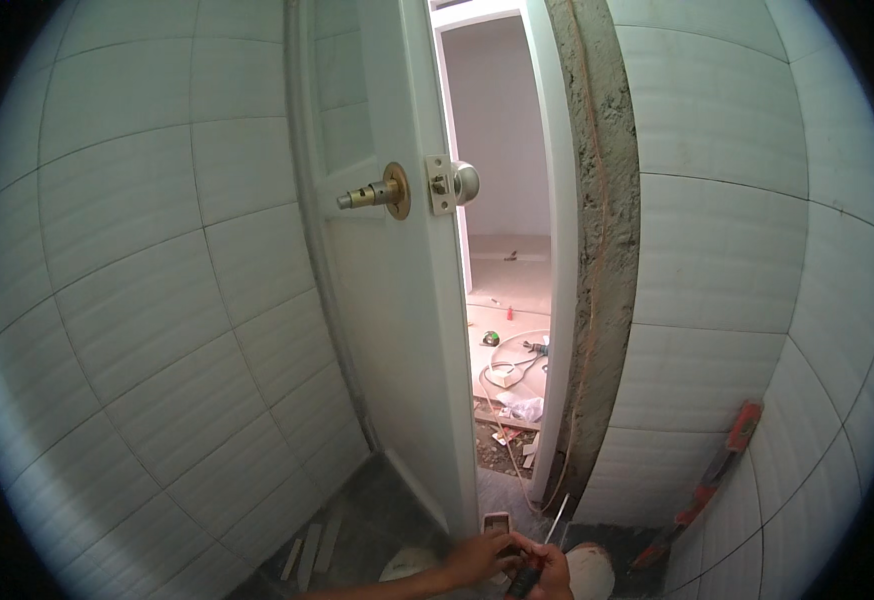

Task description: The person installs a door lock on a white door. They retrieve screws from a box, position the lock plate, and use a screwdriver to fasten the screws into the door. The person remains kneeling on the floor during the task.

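One screwdriver (523, 582) sat in the right hand (554, 573), the left hand (479, 560) beside it

The right fingers were closed round the screwdriver's dark handle, and its shaft slanted up and rightward beyond them. The left fingers were bent and bunched close to the right ones; I could not tell whether they pinched anything small. Just beyond the left fingers was a small rectangular object (497, 521), near the foot of a white door (387, 300). High above the fingers, to the left, a brass fitting (397, 192) jutted from the door, with a latch plate (441, 203) on its edge and a round knob (467, 183) past that. Farther ahead of the fingers lay a tape measure (491, 339). Right of the fingers, a red-ended bar (702, 497) leaned by the tiled wall (712, 378).
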Available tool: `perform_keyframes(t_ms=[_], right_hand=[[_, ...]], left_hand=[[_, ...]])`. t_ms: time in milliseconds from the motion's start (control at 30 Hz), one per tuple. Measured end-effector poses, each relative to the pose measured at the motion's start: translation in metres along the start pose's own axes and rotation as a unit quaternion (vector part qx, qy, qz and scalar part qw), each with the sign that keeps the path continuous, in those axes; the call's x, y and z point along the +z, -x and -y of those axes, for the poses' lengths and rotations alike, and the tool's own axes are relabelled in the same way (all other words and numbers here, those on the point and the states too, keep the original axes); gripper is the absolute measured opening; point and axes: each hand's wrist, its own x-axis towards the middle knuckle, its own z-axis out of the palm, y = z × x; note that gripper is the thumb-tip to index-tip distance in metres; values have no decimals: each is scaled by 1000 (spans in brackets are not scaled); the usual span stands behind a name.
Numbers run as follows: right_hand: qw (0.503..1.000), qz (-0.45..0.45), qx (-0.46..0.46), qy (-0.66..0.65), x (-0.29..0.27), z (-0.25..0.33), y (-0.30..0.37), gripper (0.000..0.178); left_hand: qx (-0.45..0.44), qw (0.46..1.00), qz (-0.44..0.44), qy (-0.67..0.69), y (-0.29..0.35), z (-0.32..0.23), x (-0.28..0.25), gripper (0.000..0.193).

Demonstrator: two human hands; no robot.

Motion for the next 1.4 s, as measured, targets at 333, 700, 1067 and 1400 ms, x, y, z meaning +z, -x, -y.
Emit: perform_keyframes(t_ms=[333, 700, 1067, 1400], right_hand=[[983, -109, -143, -36, 46, 39, -7, 48], [945, -95, -218, 223, 79, 54, -61, 27], [966, -182, -24, 183, 55, 9, -12, 25], [942, -223, 7, 250, 69, 1, -14, 37]], left_hand=[[-130, 984, -25, 120, -41, -15, -10, 28], [6, 945, -208, 254, -86, -86, -174, 17], [159, 796, -583, -34, -186, -161, -284, 51], [173, 738, -645, -96, -216, -169, -298, 70]])
